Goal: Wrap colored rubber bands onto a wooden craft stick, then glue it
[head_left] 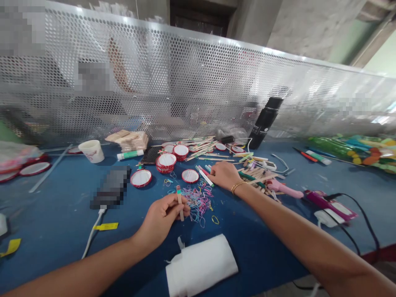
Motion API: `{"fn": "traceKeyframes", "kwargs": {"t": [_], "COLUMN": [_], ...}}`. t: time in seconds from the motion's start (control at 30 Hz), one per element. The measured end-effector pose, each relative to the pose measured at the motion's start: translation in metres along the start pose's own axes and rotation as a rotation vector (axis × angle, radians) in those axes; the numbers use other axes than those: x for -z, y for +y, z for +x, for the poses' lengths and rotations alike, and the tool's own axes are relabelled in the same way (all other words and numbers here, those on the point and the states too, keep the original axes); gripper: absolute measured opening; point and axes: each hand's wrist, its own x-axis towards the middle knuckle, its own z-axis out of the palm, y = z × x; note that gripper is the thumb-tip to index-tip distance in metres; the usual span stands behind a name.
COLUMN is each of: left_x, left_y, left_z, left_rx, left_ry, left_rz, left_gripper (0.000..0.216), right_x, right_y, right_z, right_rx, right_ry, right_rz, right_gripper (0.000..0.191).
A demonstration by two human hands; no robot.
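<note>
My left hand [163, 214] pinches a flat wooden craft stick [180, 206] upright; its top end is coloured teal and reddish brown. Just right of that hand lies a loose heap of small coloured rubber bands [198, 202]. My right hand [225, 176], fingers bent down and together, is at several felt-tip markers [204, 176] beyond the heap. Its fingertips are partly hidden, so whatever they grip is unclear. Right of this hand, wooden sticks [260, 177] lie in a messy pile.
Red-rimmed round lids [141, 178] lie across the blue table. A white cup [92, 151], phone [111, 187] and glue stick [130, 155] are at left. A rolled white cloth [202, 266] lies in front. A black bottle [266, 122] leans against the perforated metal screen [198, 82]. Cables [360, 214] run at right.
</note>
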Motion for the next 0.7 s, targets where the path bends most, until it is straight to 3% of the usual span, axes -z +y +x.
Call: {"fn": "traceKeyframes", "kwargs": {"t": [0.37,0.53,0.7], "left_x": [0.000,0.000,0.001], "left_y": [0.001,0.002,-0.001], "left_z": [0.001,0.001,0.001], "left_rx": [-0.003,0.003,0.001], "left_ry": [-0.002,-0.008,-0.013], "left_rz": [0.006,0.020,0.019], "left_gripper": [0.018,0.019,0.021], "right_x": [-0.002,0.009,0.030], "right_y": [0.001,0.011,0.021], "right_z": [0.001,0.000,-0.004], "right_rx": [-0.110,-0.107,-0.083], "right_ry": [-0.004,-0.039,-0.062], "right_rz": [0.024,0.089,0.222], "right_gripper": [0.037,0.023,0.024]}}
